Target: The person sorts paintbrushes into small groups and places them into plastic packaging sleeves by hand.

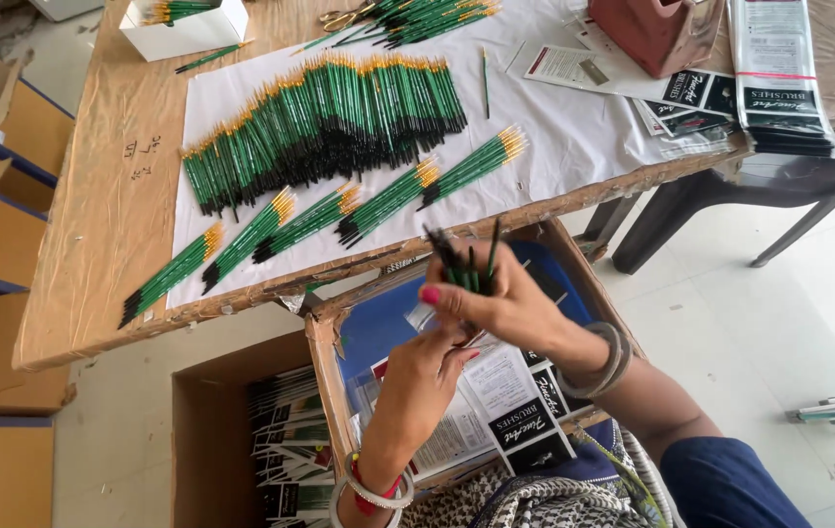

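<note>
- Table: wood, covered with white paper sheet; far edge holds stack of printed sleeves.
- Large pile of brushes: green handles, unsorted, spread across sheet; judged most of the work left.
- Five small bundles: laid out in a row at near edge, well apart from each other; judged counted and ready.
- Box on lap: holds flat packets, apparently empty.
- Box on floor: filled packets stacked inside; judged done.
- Right hand: clamped on small bunch of brushes, upright, above lap box.
- Left hand: fingers closed below bunch; contents not discernible.
</note>
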